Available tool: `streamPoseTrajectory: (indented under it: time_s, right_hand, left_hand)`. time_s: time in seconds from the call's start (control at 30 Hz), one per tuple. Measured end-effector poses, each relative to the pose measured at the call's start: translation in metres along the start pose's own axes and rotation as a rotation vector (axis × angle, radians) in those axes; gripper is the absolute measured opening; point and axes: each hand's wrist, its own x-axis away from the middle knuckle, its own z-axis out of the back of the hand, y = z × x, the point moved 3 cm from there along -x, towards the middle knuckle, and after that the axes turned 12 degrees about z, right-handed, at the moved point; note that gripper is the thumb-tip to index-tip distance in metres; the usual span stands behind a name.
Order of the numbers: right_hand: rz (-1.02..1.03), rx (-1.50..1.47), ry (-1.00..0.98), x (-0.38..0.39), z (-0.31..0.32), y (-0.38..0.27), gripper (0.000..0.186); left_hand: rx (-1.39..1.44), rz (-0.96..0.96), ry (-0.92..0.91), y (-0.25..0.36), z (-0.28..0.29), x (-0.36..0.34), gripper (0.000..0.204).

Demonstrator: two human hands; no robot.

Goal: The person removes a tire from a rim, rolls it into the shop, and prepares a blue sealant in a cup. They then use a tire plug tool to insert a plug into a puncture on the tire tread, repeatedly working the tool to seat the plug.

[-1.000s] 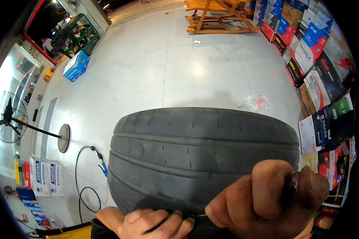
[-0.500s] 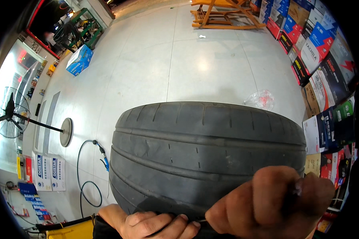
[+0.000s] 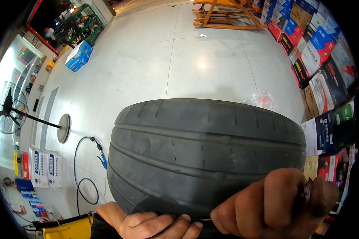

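Note:
A worn black tyre point(image 3: 203, 135) stands upright in front of me, its grooved tread toward me. My left hand point(image 3: 161, 225) is closed at the near, lower part of the tread, its fingers bent and pressed together against the rubber. Close on its right, my right hand point(image 3: 273, 201) is a fist around a thin metal tool point(image 3: 206, 219). Only a short bright length of this tool shows between the two hands; its tip and most of its handle are hidden. Something small and shiny point(image 3: 307, 189) shows between the right thumb and fingers, too covered to name.
A blue air hose with a nozzle point(image 3: 103, 161) lies on the floor left of the tyre, near a standing fan point(image 3: 64, 128). Stacked boxes point(image 3: 317, 51) line the right side. A clear plastic bag point(image 3: 261, 99) and wooden rocking chair point(image 3: 223, 18) are beyond the tyre.
My right hand has shifted slightly right, and a little more of the thin metal tool shows between the hands. The tread marks sit slightly farther right. My left hand stays at the tyre.

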Motion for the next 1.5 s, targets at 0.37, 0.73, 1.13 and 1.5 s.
streamPoseTrajectory:
  time_s: [0.37,0.73,1.13,1.5]
  right_hand:
    - [-0.111,0.063,-0.02,0.007,-0.006,-0.001,0.041]
    - [-0.234,0.242,0.123,0.017,-0.013,-0.006,0.043]
    - [-0.064,0.15,-0.102,0.006,-0.007,-0.007,0.041]
    - [-0.032,0.262,0.255,0.026,-0.013,-0.005,0.049]
  left_hand:
    - [0.007,0.075,0.012,-0.001,0.004,0.004,0.018]
    - [0.023,0.092,0.028,-0.004,0.006,0.012,0.02]
    - [0.016,0.06,0.04,-0.002,0.002,0.006,0.02]
    - [0.006,0.06,0.023,0.001,0.003,0.003,0.021]
